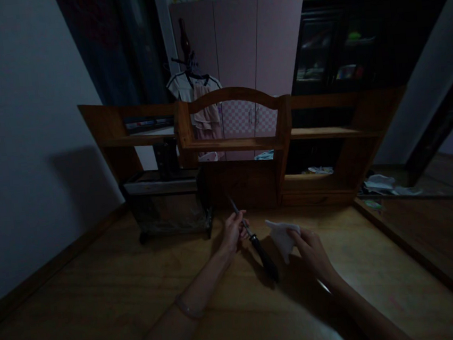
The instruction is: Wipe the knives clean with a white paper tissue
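My left hand (233,230) is closed around the metal shaft of a screwdriver-like tool (257,244), whose black handle points down toward me and whose tip points up and away. My right hand (312,250) pinches a small white cloth or tissue (281,235) just right of the tool's handle. Both hands hover above a wooden floor (102,289). The cloth is close to the tool but I cannot tell whether they touch. A thin bracelet circles my left wrist.
A low wooden shelf unit (243,136) stands ahead. A dark glass-fronted box (168,205) sits on the floor at its left end. A white wall (21,157) runs along the left. Crumpled cloths (384,184) lie at the right. Pink wardrobe doors (238,46) and hanging clothes are behind.
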`<state>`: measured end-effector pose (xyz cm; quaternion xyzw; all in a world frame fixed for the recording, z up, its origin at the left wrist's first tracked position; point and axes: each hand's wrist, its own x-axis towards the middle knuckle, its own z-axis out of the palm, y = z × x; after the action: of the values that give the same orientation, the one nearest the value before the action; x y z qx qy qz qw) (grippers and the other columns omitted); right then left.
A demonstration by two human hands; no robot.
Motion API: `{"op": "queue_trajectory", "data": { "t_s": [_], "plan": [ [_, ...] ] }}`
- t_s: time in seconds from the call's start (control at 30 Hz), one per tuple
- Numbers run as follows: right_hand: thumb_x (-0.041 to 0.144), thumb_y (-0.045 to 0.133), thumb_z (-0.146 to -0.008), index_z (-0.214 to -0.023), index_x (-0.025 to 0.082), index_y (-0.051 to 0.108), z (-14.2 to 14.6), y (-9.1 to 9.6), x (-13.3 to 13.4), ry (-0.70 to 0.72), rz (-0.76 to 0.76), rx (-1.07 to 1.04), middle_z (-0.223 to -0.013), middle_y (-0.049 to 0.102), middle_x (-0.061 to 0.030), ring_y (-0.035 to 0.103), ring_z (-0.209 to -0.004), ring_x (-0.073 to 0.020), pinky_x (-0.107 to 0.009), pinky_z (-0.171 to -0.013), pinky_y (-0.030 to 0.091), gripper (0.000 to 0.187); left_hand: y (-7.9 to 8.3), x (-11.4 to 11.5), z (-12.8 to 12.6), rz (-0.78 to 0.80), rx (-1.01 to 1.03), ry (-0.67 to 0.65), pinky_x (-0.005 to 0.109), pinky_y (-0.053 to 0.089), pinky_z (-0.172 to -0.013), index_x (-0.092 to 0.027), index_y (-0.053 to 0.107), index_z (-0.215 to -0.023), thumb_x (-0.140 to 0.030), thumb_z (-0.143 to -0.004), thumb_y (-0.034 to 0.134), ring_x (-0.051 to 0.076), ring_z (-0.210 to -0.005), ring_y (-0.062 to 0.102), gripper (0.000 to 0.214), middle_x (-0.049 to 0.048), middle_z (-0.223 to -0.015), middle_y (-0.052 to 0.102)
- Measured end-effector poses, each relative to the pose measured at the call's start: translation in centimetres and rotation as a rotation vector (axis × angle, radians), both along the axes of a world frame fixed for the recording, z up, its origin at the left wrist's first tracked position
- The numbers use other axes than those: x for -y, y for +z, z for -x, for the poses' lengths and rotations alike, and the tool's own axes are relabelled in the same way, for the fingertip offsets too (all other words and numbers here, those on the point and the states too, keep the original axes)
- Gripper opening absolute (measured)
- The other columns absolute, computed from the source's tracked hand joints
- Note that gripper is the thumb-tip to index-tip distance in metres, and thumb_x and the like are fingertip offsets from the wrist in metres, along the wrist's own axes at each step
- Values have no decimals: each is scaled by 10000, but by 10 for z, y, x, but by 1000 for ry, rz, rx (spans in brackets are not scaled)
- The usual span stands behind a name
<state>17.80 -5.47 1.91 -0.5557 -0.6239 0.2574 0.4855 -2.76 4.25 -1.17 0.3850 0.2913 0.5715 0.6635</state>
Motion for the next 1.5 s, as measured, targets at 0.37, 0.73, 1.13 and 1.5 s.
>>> {"op": "queue_trajectory", "data": {
  "t_s": [0.37, 0.73, 1.13, 1.5],
  "plan": [
    [483, 496, -827, -889, 122, 662, 4, 5, -1, 85, 223, -218, -754, 619, -43, 541, -672, -166, -245, -570, 394, 403, -5, -4, -1, 86, 112, -17, 155, 221, -360, -136, 513, -901, -358, -794, 630, 16, -340, 311, 273, -22, -598, 531],
    [452, 599, -776, -1020, 146, 672, 16, 18, 12, 518, 591, -481, -951, 672, -76, 620, -808, -203, -300, -702, 473, 398, 2, -4, -1, 106, 151, 13, 143, 229, -373, -166, 456, -812, -315, -816, 607, 15, -339, 295, 212, -28, -584, 522],
    [325, 613, -756, -945, 146, 719, 11, 21, 12, 615, 578, -490, -891, 694, -57, 616, -786, -172, -283, -760, 444, 282, -1, -6, 2, 141, 185, 80, 144, 243, -383, -158, 464, -806, -298, -850, 568, 11, -350, 300, 180, -14, -618, 536],
    [409, 652, -718, -704, 122, 650, 9, 21, 12, 388, 515, -450, -622, 599, -1, 498, -548, -108, -219, -533, 341, 287, -5, -8, 4, 172, 179, 74, 133, 262, -371, -154, 470, -806, -312, -832, 595, 9, -345, 307, 203, -13, -612, 549]
  ]
}}
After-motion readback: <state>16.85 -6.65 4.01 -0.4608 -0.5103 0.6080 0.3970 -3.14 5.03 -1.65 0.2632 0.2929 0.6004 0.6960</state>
